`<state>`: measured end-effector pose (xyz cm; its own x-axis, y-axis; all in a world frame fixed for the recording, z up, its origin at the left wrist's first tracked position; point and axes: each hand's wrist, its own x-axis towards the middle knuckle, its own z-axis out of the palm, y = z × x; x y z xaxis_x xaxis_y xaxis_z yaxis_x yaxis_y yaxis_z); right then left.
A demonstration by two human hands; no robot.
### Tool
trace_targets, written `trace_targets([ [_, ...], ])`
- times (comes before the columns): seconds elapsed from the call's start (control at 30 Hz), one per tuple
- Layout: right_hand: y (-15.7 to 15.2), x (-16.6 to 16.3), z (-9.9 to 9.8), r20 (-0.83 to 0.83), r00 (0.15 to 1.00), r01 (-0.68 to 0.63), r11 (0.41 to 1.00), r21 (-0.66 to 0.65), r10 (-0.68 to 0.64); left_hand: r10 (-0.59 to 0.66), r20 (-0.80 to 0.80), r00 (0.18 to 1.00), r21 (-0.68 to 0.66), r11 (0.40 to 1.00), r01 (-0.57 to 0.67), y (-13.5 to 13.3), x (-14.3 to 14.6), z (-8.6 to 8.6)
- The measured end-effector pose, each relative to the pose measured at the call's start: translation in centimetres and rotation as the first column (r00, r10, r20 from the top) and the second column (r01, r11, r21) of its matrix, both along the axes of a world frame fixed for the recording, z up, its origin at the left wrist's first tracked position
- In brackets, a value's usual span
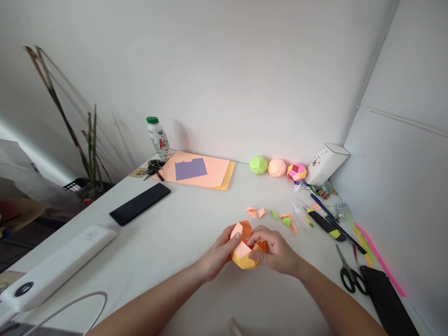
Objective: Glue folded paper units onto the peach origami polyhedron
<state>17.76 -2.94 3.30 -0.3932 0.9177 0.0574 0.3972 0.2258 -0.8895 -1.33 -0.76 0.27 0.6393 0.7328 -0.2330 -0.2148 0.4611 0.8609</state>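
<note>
Both of my hands hold one folded paper polyhedron (244,252), orange, peach and yellow, just above the white table (182,261). My left hand (219,255) grips its left side with thumb on top. My right hand (276,252) wraps the right side, fingers curled over the orange part. Several small folded paper pieces (276,215) in peach and green lie just beyond the hands.
Three finished paper balls, green (258,165), peach (276,167) and pink-yellow (296,172), sit by the wall. Peach paper sheets (199,170), a bottle (158,139), keys (153,168), a black phone (140,203), scissors (352,275), pens (332,221) and a white box (327,163) surround the area.
</note>
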Motion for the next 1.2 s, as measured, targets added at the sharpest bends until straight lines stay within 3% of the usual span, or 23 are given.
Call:
trace_targets([
  [0.17,0.1,-0.2,0.0,0.011,0.998,-0.056,0.992,0.114,0.055,0.068,-0.116,0.991,0.217,0.975,-0.041,-0.1,-0.4,-0.5],
  [0.27,0.2,-0.1,0.2,0.072,0.991,-0.127,0.964,0.235,0.113,0.097,-0.165,0.981,0.190,0.980,-0.064,-0.1,-0.6,-0.6],
  [0.43,0.6,0.4,0.0,0.232,0.965,-0.205,0.902,0.380,0.122,0.136,-0.074,0.988,0.105,0.986,-0.128,0.4,-0.4,-0.5],
  [0.63,0.6,0.7,0.5,0.323,0.940,-0.212,0.930,0.300,0.111,0.184,-0.099,0.978,0.105,0.979,-0.174,0.7,-0.3,-0.3],
  [0.87,0.5,0.8,0.5,0.328,0.945,-0.111,0.953,0.283,0.012,0.193,-0.321,0.927,0.307,0.947,-0.091,-0.1,-0.1,-0.6],
  [1.2,0.6,0.4,0.0,0.261,0.965,-0.063,0.975,0.211,0.005,0.179,-0.402,0.898,0.332,0.942,-0.039,-0.6,-0.2,-1.4],
])
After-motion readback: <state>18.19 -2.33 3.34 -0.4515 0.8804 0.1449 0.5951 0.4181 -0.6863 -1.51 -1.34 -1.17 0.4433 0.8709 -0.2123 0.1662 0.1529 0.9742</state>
